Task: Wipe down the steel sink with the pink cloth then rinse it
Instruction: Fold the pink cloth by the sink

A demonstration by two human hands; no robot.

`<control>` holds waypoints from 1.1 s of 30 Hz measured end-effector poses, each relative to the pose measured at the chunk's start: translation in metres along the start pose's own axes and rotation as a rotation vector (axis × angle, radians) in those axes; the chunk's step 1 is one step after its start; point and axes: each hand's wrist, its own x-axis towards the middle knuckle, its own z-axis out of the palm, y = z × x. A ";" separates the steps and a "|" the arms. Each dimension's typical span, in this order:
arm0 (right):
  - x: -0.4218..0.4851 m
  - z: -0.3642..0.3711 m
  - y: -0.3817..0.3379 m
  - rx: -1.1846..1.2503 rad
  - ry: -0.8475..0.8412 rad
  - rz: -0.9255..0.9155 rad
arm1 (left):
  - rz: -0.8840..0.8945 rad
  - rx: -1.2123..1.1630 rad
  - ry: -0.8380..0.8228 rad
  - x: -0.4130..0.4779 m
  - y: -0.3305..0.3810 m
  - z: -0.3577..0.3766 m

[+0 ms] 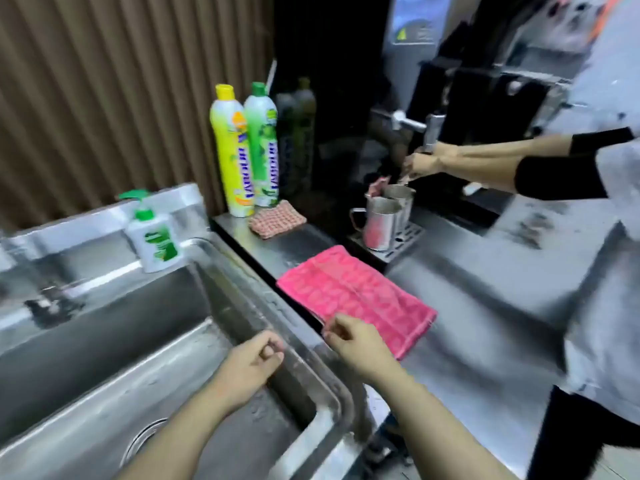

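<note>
**Both hands curled at the sink's right rim; pink cloth flat on the counter**

We note the left hand (pixel 252 362) over the right-hand rim of the steel sink (pixel 104 348); its fingers are curled in tight against the palm, thumb laid on the forefinger; nothing is held in it, and it looks to hover just above the rim rather than rest on it.

The right hand (pixel 358 344) sits at the near-left corner of the pink cloth (pixel 356 292); its fingers (pixel 334 336) are bent inward at the cloth's edge, the thumb lying over the fabric; the picture is blurred there, so we cannot tell whether they pinch the corner or merely touch it.

The cloth lies spread flat on the steel counter (pixel 485 323), just beside the sink's right rim and outside the basin; most of it reaches away from the right hand toward the back; the left hand is near it but apart from it.

Also logged: a drain (pixel 145 441) in the basin floor, under the left forearm; a green-capped pump bottle (pixel 154 237) on the sink's back ledge; a yellow bottle (pixel 233 157) and a green bottle (pixel 263 150) upright against the wall, touching side by side; a checked cloth (pixel 277 220) folded just beside them; two steel jugs (pixel 377 223) on a drip tray behind the pink cloth; a second person's hands (pixel 420 166) above those jugs.
</note>
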 end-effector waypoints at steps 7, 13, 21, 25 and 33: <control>-0.003 -0.050 0.079 -0.182 0.079 0.122 | 0.237 0.480 -0.106 0.064 0.044 0.056; 0.021 -0.068 0.097 -0.162 0.227 0.173 | 0.247 0.764 -0.146 0.083 0.058 0.078; 0.052 -0.091 0.111 -0.272 0.178 0.453 | 0.340 0.709 -0.220 0.075 0.069 0.111; 0.060 -0.098 0.110 -0.320 0.080 0.498 | 0.284 0.667 -0.121 0.082 0.072 0.111; 0.093 -0.113 0.048 0.844 0.097 0.368 | -0.180 -0.168 0.096 0.098 0.067 0.046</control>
